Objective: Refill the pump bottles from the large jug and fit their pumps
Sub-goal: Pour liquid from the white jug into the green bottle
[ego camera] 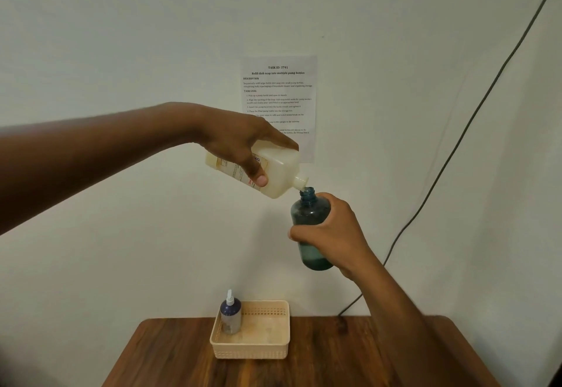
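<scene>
Status: mid-pour, second bottle by the look of it.

Done, as far as I can judge: one small dark bottle (230,316) with a white pump on top already stands upright in the back-left corner of the beige basket (275,350) on the counter (170,353). It looks finished.

In progress: your left hand (240,143) grips the white jug (275,171) around its body, thumb across the label, jug tilted with its spout down-right. Your right hand (330,228) is wrapped round the teal bottle (310,207) at mid-height, holding it roughly upright in the air, well above the counter. Jug spout sits just at the teal bottle's open neck; whether they touch, I can't tell.

Teal bottle: translucent, no pump on, denser colour near the base that suggests a low fill level. No stream visible at the neck, so I can't confirm flow.

Left: finish the fill, fit the pump, probably set it in the basket. The pump for this bottle isn't in view.
</scene>
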The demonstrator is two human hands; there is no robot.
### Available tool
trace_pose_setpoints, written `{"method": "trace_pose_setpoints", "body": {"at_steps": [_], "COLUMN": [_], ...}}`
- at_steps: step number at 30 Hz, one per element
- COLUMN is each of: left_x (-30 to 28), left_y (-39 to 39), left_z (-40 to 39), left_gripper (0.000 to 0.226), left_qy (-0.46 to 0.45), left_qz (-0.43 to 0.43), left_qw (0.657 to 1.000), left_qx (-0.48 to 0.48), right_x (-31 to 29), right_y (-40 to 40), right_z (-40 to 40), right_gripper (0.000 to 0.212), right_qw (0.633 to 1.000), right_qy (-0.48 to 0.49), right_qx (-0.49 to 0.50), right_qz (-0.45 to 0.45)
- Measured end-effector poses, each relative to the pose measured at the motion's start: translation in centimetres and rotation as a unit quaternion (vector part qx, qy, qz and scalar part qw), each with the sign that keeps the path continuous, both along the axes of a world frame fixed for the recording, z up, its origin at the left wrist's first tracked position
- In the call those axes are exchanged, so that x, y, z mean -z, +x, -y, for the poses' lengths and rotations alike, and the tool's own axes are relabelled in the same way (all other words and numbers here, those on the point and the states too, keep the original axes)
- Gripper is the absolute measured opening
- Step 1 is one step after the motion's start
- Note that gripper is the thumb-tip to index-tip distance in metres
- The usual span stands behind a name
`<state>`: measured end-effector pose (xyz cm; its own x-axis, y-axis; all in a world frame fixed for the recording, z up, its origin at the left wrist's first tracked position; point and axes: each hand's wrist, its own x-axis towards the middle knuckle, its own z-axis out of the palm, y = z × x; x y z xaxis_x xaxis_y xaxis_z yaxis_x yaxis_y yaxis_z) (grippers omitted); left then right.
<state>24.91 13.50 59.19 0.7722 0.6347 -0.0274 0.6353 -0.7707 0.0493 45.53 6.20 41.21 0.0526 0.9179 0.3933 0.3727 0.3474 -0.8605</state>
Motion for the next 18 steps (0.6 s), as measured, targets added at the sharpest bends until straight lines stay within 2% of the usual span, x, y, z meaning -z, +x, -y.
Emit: {"method": "trace_pose_setpoints", "body": {"at_steps": [9, 18], "left_x": [0.8, 5.5], "left_y": [-0.6, -2.7], "left_z": [0.7, 1.1], "left_gripper": [0.079, 0.080], "left_qy": [-0.025, -0.080], "left_qz": [0.024, 0.171], "left_qw": [0.999, 0.981], "left_qx": [-0.008, -0.036], "right_x": [0.4, 0.5], "right_y": [-0.2, -0.9], "right_z": [-0.2, -0.5], "right_gripper": [0.046, 0.050], "right_qw": [1.000, 0.998], "right_qy": [-0.003, 0.006], "right_qx": [-0.001, -0.018], "right_qz": [-0.026, -0.061]}}
